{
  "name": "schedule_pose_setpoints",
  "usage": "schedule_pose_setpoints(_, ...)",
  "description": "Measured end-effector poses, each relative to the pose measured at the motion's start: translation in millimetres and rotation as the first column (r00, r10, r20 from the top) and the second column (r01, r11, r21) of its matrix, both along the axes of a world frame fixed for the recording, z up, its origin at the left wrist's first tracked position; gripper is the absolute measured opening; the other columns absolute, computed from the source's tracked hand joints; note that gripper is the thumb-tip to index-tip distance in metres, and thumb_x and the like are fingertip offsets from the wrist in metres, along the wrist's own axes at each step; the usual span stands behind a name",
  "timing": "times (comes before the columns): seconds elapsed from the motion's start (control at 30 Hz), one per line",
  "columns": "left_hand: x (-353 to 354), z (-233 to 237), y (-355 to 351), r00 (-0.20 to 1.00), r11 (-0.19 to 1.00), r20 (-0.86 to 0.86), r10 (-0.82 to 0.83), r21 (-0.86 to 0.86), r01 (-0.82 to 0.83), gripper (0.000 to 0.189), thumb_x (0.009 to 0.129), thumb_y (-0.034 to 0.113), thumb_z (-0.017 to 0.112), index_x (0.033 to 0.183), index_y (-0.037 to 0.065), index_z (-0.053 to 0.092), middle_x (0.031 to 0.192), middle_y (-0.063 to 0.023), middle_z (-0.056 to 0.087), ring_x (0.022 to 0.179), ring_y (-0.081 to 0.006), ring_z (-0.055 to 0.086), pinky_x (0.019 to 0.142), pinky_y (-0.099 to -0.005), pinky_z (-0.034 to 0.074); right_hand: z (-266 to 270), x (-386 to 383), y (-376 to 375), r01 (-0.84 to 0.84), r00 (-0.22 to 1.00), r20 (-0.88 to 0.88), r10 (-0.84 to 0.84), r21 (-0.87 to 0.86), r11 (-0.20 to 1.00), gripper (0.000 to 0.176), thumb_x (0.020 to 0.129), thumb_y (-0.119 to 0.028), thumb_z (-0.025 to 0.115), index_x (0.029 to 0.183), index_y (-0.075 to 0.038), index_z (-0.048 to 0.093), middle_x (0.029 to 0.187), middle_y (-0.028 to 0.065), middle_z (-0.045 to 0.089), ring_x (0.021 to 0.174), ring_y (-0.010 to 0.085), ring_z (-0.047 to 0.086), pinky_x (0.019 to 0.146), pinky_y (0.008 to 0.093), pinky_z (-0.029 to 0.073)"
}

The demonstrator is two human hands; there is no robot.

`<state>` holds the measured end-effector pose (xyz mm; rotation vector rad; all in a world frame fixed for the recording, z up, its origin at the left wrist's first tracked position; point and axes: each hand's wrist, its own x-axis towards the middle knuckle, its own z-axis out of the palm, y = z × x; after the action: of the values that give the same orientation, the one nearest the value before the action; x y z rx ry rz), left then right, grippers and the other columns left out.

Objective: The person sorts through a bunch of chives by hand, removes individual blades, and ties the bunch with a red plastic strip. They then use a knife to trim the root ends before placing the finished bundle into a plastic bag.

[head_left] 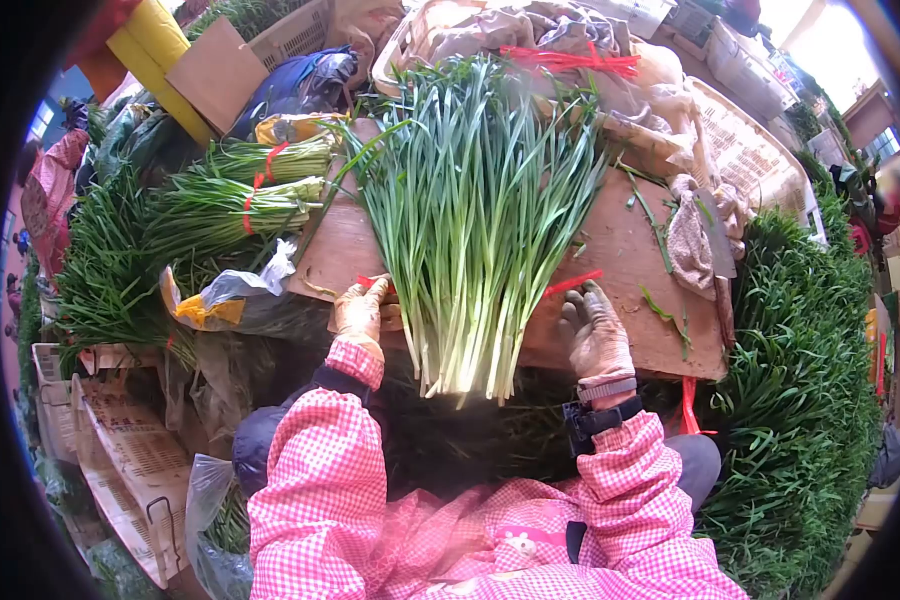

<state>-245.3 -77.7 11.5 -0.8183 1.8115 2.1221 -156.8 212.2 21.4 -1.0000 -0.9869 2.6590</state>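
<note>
The middle of the red ribbon (575, 283) is hidden by the big green bunch (480, 240). Much of the wooden board (655, 290) is covered by the bunch too. Under the board it is too dark for things to be made out. Both pink checked sleeves (315, 490) are cut off by the bottom edge, and the yellow bar (160, 62) by the top. A far person (888, 207) at the right is blurred.

Forearms (322, 465) stretch up from the frame's bottom edge, the left hand (359, 312) pinching left of center, the right hand (596, 338) right of center, fingers (574, 314) loosely curled.
</note>
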Motion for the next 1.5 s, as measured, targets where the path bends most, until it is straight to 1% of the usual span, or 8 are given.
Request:
schedule_pose_setpoints(0.53, 9, 19, 10, 0.998, 0.985, -0.030, -0.056, 0.160, 0.060, 0.024, 0.085, 0.014, 0.062, 0.108, 0.008, 0.056, 0.089, -0.0039, 0.065, 0.070, -0.0136, 0.065, 0.055, -0.0242, 0.052, 25, -6, 7, -0.313, 0.906, -0.003, 0.424, 0.672, 0.672, 0.031, 0.075, -0.003, 0.070, 0.105, -0.008, 0.064, 0.090, -0.0025, 0.062, 0.075, 0.0070, 0.054, 0.063, 0.0206, 0.045)
schedule_pose_setpoints(0.77, 9, 27, 16, 0.995, 0.975, 0.010, -0.097, 0.203, 0.093, 0.025, 0.087, 0.027, 0.057, 0.106, 0.010, 0.058, 0.095, -0.0022, 0.064, 0.082, -0.0150, 0.064, 0.069, -0.0298, 0.052, 110, -32, -57, 0.276, 0.781, 0.044, 0.623, 0.871, -0.407, 0.025, 0.067, -0.015, 0.073, 0.090, -0.015, 0.064, 0.096, 0.0047, 0.059, 0.088, 0.0227, 0.055, 0.075, 0.0372, 0.044)
schedule_pose_setpoints(0.97, 7, 11, 13, 0.997, 0.986, -0.032, -0.073, 0.145, 0.077, 0.022, 0.087, 0.018, 0.057, 0.105, 0.007, 0.056, 0.095, -0.0037, 0.065, 0.079, -0.0155, 0.064, 0.067, -0.0298, 0.053, 83, -54, -113, 0.008, 0.729, 0.539, 0.423, 0.611, -0.792, 0.017, 0.070, -0.030, 0.066, 0.077, -0.016, 0.063, 0.086, 0.0041, 0.058, 0.086, 0.0264, 0.055, 0.075, 0.0414, 0.041)
schedule_pose_setpoints(1.17, 6, 1, 10, 0.989, 0.978, -0.074, -0.130, 0.151, 0.140, 0.024, 0.085, 0.014, 0.058, 0.107, 0.006, 0.056, 0.094, -0.0047, 0.065, 0.079, -0.0155, 0.064, 0.069, -0.0303, 0.053, 78, -68, -117, 0.016, 0.767, 0.434, 0.472, 0.723, -0.691, 0.013, 0.071, -0.024, 0.065, 0.073, -0.012, 0.064, 0.077, 0.0081, 0.059, 0.074, 0.0276, 0.058, 0.068, 0.0398, 0.044)
schedule_pose_setpoints(1.23, 6, -1, 8, 0.988, 0.978, -0.071, -0.137, 0.147, 0.146, 0.024, 0.085, 0.013, 0.057, 0.107, 0.005, 0.056, 0.095, -0.0051, 0.065, 0.080, -0.0157, 0.064, 0.070, -0.0305, 0.053, 78, -68, -102, -0.234, 0.790, 0.058, 0.610, 0.949, 0.213, 0.011, 0.077, -0.018, 0.064, 0.079, -0.007, 0.066, 0.069, 0.0065, 0.059, 0.067, 0.0171, 0.057, 0.065, 0.0290, 0.044)
schedule_pose_setpoints(1.3, 5, -20, 4, 0.986, 0.986, -0.091, -0.142, 0.076, 0.149, 0.024, 0.085, 0.011, 0.054, 0.108, 0.005, 0.056, 0.094, -0.0059, 0.065, 0.080, -0.0170, 0.064, 0.070, -0.0311, 0.053, 119, -49, -90, -0.355, 0.880, -0.121, 0.460, 0.476, 0.805, 0.014, 0.081, -0.014, 0.062, 0.079, 0.000, 0.060, 0.067, -0.0030, 0.051, 0.062, 0.0065, 0.045, 0.060, 0.0240, 0.038)
schedule_pose_setpoints(1.4, 5, -16, 4, 0.991, 0.971, -0.094, -0.096, 0.212, 0.114, 0.024, 0.085, 0.009, 0.051, 0.109, 0.003, 0.056, 0.095, -0.0073, 0.065, 0.080, -0.0191, 0.064, 0.071, -0.0321, 0.054, 127, -2, -57, -0.535, 0.589, -0.471, 0.657, 0.381, 0.754, 0.012, 0.076, -0.008, 0.057, 0.067, -0.001, 0.054, 0.062, 0.0039, 0.046, 0.056, 0.0147, 0.044, 0.053, 0.0261, 0.039)
schedule_pose_setpoints(1.5, 4, -29, 2, 0.978, 0.991, -0.186, -0.095, 0.073, 0.110, 0.025, 0.086, 0.008, 0.050, 0.110, 0.003, 0.055, 0.098, -0.0095, 0.063, 0.082, -0.0206, 0.064, 0.070, -0.0333, 0.054, 106, 32, -22, -0.470, -0.004, 0.063, 0.998, 0.881, -0.058, 0.024, 0.077, -0.023, 0.065, 0.072, 0.000, 0.067, 0.067, 0.0114, 0.060, 0.059, 0.0220, 0.056, 0.051, 0.0285, 0.044)
